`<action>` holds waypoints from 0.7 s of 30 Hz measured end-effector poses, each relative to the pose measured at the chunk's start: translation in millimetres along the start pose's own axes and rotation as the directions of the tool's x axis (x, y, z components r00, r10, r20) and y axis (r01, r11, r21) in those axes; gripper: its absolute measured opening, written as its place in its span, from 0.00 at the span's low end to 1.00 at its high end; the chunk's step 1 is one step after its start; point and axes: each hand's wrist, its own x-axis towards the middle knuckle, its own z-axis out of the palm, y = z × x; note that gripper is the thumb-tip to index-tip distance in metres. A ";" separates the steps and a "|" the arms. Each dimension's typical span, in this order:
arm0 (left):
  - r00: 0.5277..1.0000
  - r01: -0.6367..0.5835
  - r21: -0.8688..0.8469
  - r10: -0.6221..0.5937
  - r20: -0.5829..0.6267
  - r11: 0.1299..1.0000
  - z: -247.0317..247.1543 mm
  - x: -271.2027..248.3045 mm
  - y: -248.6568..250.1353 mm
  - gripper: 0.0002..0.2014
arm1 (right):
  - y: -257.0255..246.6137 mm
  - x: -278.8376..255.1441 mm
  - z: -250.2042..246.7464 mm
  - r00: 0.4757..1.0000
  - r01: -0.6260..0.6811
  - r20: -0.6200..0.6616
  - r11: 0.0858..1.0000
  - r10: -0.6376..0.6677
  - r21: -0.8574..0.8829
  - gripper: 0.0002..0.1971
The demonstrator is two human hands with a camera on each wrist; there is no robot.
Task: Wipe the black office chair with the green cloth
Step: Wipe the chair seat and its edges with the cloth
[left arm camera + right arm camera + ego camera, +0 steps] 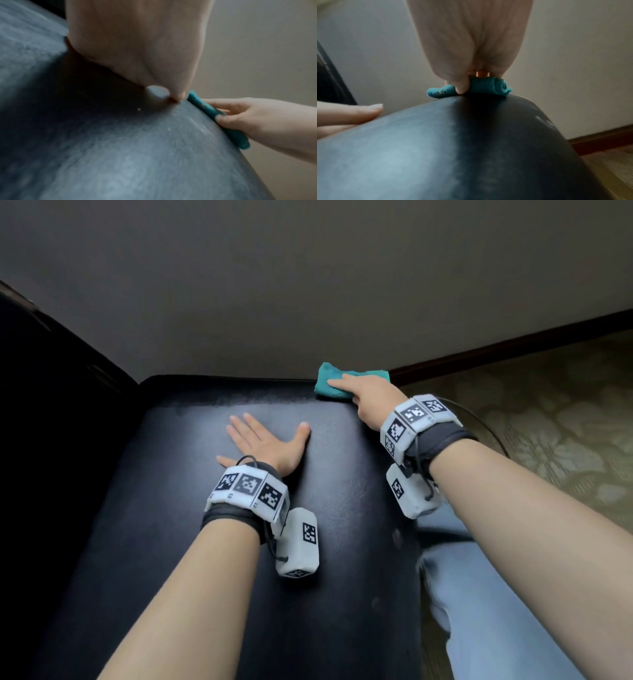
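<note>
The black office chair's padded surface (239, 559) fills the middle of the head view and shows a dull sheen. My left hand (267, 440) lies flat on it with fingers spread, palm down (137, 47). The green cloth (329, 390) is bunched into a roll at the chair's far right edge. My right hand (363, 398) grips it there, fingers over the top and thumb pressed into the roll (488, 88). In the left wrist view the cloth (205, 108) sits pinched between the right hand's thumb and fingers (248, 119), over the chair's rim.
A plain wall (308, 285) stands close behind the chair. A dark baseboard (513, 344) and patterned carpet (565, 405) lie to the right. My leg in light jeans (479, 611) is beside the chair at lower right. Dark furniture (51, 405) borders the left.
</note>
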 end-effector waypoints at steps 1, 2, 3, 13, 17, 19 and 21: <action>1.000 0.004 -0.001 -0.004 0.000 1.000 0.0 0.2 -0.3 0.51 | 6.1 -3.2 0.4 0.999 -0.018 -0.038 0.999 0.019 0.037 0.33; 1.000 0.005 0.000 -0.005 -0.003 1.000 0.6 0.8 -1.0 0.51 | 12.9 -7.2 0.9 0.996 -0.036 -0.084 0.997 0.041 0.064 0.32; 1.000 0.004 -0.002 -0.004 -0.004 1.000 1.3 0.8 -1.2 0.51 | 21.5 -12.4 1.7 0.990 -0.057 -0.127 0.995 0.068 0.087 0.30; 0.994 -0.004 -0.099 -0.007 -0.112 0.995 17.6 13.2 -0.5 0.53 | 12.5 -15.5 16.0 0.964 -0.146 -0.203 0.980 0.172 0.134 0.22; 0.989 -0.002 -0.112 -0.014 -0.144 0.994 21.4 21.2 -2.5 0.54 | -6.2 1.2 17.0 0.991 -0.078 -0.104 0.997 0.080 0.019 0.22; 0.993 -0.009 -0.095 -0.002 -0.117 0.995 21.2 23.7 -3.4 0.54 | 0.7 -1.3 15.7 0.992 -0.046 -0.117 0.999 0.046 0.008 0.22; 0.993 0.008 -0.096 -0.019 -0.116 0.995 21.4 25.7 -3.7 0.54 | 16.1 -11.0 17.1 0.988 -0.027 -0.152 0.999 0.030 0.023 0.22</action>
